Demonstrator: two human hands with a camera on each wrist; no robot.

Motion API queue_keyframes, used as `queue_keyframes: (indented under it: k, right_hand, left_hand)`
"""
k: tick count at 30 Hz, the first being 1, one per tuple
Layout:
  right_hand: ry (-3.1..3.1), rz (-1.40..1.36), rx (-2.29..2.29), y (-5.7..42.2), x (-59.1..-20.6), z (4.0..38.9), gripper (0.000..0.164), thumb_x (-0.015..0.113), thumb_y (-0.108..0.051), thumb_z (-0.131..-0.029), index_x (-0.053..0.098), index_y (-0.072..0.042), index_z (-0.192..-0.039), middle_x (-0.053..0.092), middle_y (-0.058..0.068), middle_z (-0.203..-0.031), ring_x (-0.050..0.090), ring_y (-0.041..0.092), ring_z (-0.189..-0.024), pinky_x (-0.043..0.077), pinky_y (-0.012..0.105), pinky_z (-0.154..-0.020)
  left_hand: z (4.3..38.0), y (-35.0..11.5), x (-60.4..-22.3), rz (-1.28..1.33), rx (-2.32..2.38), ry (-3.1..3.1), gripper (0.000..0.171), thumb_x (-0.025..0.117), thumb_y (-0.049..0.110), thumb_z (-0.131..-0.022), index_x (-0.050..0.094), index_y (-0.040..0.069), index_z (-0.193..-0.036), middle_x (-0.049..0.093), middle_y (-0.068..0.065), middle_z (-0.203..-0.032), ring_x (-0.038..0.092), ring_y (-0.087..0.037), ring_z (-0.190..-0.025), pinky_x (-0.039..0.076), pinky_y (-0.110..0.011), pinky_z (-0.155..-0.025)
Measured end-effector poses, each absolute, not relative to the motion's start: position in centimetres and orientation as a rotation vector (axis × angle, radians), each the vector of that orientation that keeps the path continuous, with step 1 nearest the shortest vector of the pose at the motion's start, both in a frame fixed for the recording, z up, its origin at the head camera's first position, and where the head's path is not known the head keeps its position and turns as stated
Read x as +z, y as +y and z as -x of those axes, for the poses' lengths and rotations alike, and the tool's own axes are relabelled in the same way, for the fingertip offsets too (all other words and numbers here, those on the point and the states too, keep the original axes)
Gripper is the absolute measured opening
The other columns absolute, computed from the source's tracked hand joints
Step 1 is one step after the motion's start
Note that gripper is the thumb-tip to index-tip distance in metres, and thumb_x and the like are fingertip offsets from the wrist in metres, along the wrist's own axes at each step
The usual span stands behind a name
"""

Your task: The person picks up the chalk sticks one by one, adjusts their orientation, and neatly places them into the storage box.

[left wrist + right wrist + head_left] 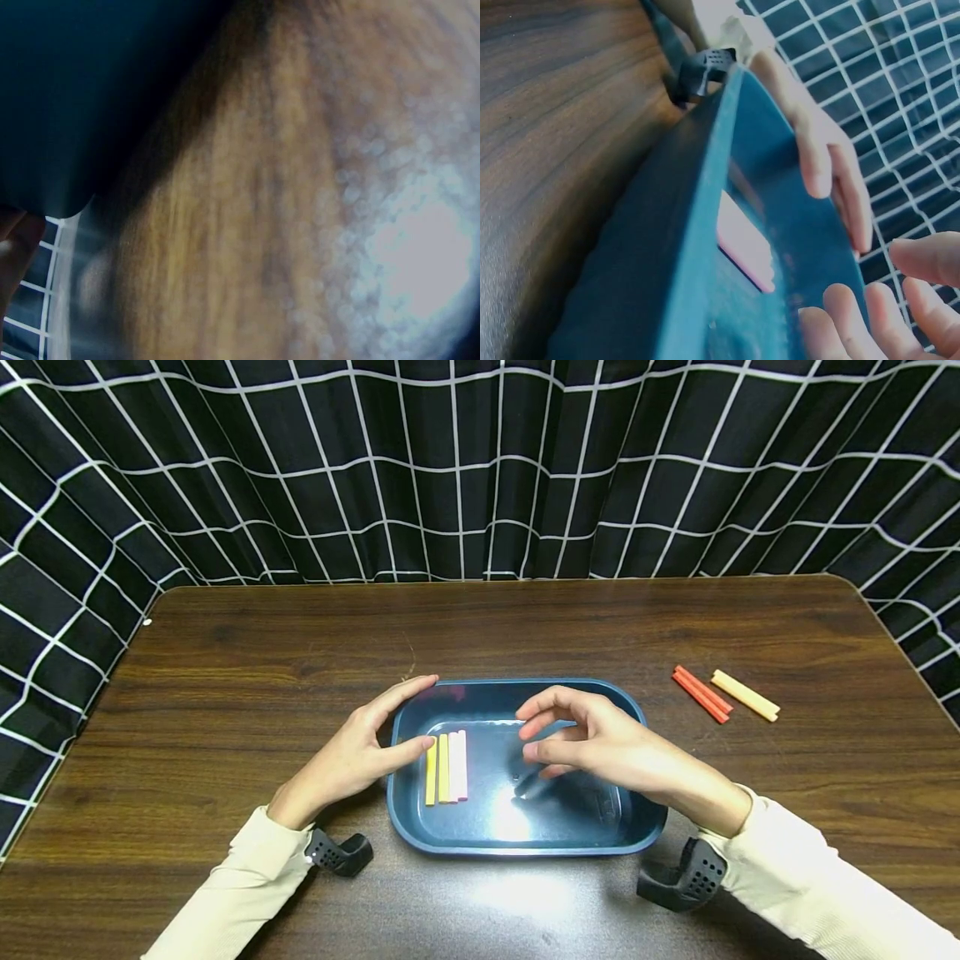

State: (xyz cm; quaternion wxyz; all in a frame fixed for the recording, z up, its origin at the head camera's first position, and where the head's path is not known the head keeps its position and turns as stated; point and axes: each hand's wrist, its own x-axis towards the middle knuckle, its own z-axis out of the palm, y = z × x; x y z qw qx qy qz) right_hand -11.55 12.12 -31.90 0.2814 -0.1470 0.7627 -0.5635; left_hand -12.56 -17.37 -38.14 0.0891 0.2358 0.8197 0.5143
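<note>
A blue plastic tray (525,850) stands on the table. Inside at its left lie ridged sticks resembling modelling clay: a narrow yellow stick (431,781), a paler yellow stick (443,777) and a pink piece (457,777), side by side. My left hand (360,747) holds the tray's left wall, thumb inside by the yellow stick's top end, fingers along the outside. Over the tray's middle hovers my right hand (592,739), fingers loosely bent with nothing between them. The right wrist view shows the pink piece (744,244) lying flat; the left wrist view is mostly blurred tabletop.
To the right of the tray, a red ridged stick (702,694) and a cream ridged stick (746,696) lie on the wooden table (300,635). A black curtain with white grid lines (465,468) hangs behind. Each wrist carries a black camera mount (341,852).
</note>
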Motion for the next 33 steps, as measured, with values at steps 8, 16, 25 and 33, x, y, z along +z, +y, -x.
queue_keyframes:
  k: [8, 16, 25, 33]
  right_hand:
    - [2.054, 0.431, -1.562, 13.8, -31.8, 11.3, 0.042, 0.061, -0.005, -0.093, 0.047, 0.008, -0.131, 0.057, 0.030, -0.120, 0.071, 0.022, -0.096, 0.061, 0.035, -0.084]
    - [2.137, 0.446, -1.557, 15.3, -31.0, 11.2, 0.040, 0.063, -0.008, -0.095, 0.049, 0.003, -0.131, 0.058, 0.027, -0.121, 0.073, 0.022, -0.093, 0.061, 0.033, -0.084]
    - [2.230, 0.498, -1.575, 17.0, -30.7, 11.7, 0.035, 0.058, -0.006, -0.098, 0.048, 0.003, -0.131, 0.062, 0.014, -0.116, 0.073, 0.013, -0.092, 0.060, 0.030, -0.082]
    - [2.364, 0.486, -1.558, 18.8, -30.8, 12.4, 0.033, 0.058, -0.004, -0.098, 0.049, 0.000, -0.130, 0.067, -0.004, -0.109, 0.071, 0.006, -0.095, 0.060, 0.025, -0.079]
  left_hand:
    - [12.5, -17.3, -38.3, -0.699, 1.510, 2.446, 0.066, 0.070, 0.016, -0.092, 0.041, 0.015, -0.151, 0.038, -0.007, -0.158, 0.040, -0.027, -0.144, 0.033, -0.052, -0.118]
    - [12.5, -17.3, -38.2, -0.711, 1.542, 2.427, 0.066, 0.071, 0.013, -0.091, 0.041, 0.014, -0.151, 0.040, -0.006, -0.157, 0.040, -0.028, -0.144, 0.033, -0.051, -0.118]
    - [12.7, -17.4, -38.4, -0.721, 1.538, 2.444, 0.065, 0.070, 0.013, -0.092, 0.042, 0.013, -0.150, 0.041, -0.008, -0.156, 0.040, -0.028, -0.144, 0.033, -0.051, -0.118]
    - [12.6, -17.4, -38.3, -0.703, 1.505, 2.459, 0.066, 0.070, 0.015, -0.092, 0.041, 0.015, -0.151, 0.039, -0.008, -0.158, 0.041, -0.028, -0.143, 0.033, -0.051, -0.119]
